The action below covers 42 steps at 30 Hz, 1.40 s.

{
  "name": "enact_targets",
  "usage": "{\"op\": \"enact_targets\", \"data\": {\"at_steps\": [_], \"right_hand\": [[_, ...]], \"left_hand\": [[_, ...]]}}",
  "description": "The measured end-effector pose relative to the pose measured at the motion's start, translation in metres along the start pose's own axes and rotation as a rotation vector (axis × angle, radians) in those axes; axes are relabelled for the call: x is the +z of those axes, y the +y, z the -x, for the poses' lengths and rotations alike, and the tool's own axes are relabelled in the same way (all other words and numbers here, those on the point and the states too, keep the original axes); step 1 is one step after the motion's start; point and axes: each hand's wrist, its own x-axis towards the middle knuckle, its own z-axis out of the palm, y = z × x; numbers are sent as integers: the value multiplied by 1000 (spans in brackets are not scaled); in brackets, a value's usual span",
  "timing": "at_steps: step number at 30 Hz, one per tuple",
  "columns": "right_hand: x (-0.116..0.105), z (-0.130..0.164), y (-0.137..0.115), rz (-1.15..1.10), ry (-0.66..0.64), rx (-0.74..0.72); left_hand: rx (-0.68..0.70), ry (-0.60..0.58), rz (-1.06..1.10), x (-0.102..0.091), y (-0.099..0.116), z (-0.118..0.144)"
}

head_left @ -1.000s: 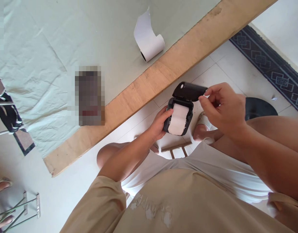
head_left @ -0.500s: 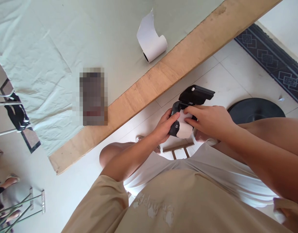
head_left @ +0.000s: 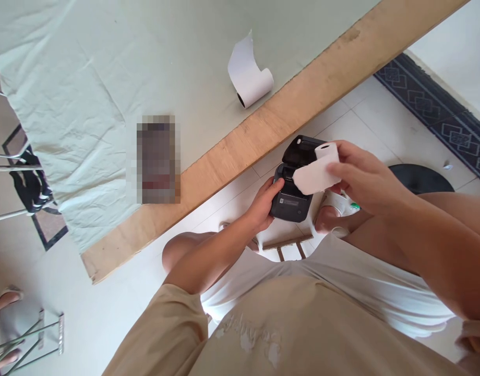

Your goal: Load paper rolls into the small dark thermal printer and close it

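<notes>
My left hand [head_left: 264, 205] grips a small black receipt printer [head_left: 290, 206] by its left side, thumb on the top edge. The printer's lid [head_left: 300, 150] stands flipped up, so its paper compartment shows. Just to the right, my right hand [head_left: 359, 175] pinches a small white paper roll [head_left: 326, 158], whose loose strip hangs over the compartment. On the table lies a second, larger paper roll [head_left: 258, 87], partly unwound, with a torn end.
A pale green cloth covers the table [head_left: 232, 156], which has a bare wooden edge. A blurred-out rectangular item [head_left: 157, 162] lies near that edge. Below are a black round stool seat [head_left: 420, 178] and a wooden rung. Another person's foot [head_left: 9, 296] shows at the lower left.
My right hand has lifted the small paper roll up and right, out of the printer's compartment. My left hand still grips the printer. The view has shifted slightly.
</notes>
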Motion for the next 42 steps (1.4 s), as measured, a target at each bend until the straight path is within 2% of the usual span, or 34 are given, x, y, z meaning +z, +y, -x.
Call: {"op": "enact_targets", "data": {"at_steps": [2, 4, 7, 10, 13, 17, 19, 21, 23, 24, 26, 29, 32, 34, 36, 38, 40, 42], "right_hand": [[-4, -1, -16, -73, -5, 45], [-10, -3, -37, -53, 29, 21], [-20, -16, -69, 62, 115, -95], [-27, -47, -92, 247, 187, -249], [-25, -89, -101, 422, 232, -365], [-18, -130, -98, 582, 246, -195], [-17, -137, -95, 627, 255, -191], [-18, -135, -93, 656, 350, -365], [-15, -131, -95, 692, 422, -635], [-11, -129, -97, 717, 417, -753], [4, -129, -100, 779, 282, -856], [32, -146, -98, 852, 70, -767], [49, -162, -95, 790, 25, -737], [49, -156, -99, 702, 13, -729], [43, -133, -109, 583, -11, -683], [34, -97, -117, 275, -60, -586], [24, -61, -114, -173, -183, -376], [16, -32, -99, -419, -299, -143]], "left_hand": [[7, -5, 4, 0, 0, 0], [7, -8, 4, 0, -1, 1], [0, -7, -1, 0, -1, 2], [-2, -10, -23, 1, -1, 3], [3, -12, -43, 0, 0, 4], [12, -36, -41, -1, 1, 5], [12, -40, -27, -2, 2, 5], [9, -37, -12, -2, 3, 5], [8, -27, -2, -1, 5, 4], [10, -20, 2, -1, 6, 4], [11, -10, 6, 0, 6, 3], [11, -23, 11, 1, 6, 3], [15, -54, 18, 2, 6, 5], [16, -64, 24, 1, 6, 8], [15, -60, 32, -1, 7, 9], [8, -48, 36, -2, 7, 10], [-7, -41, 32, -3, 6, 10], [-7, -38, 34, -3, 4, 9]]}}
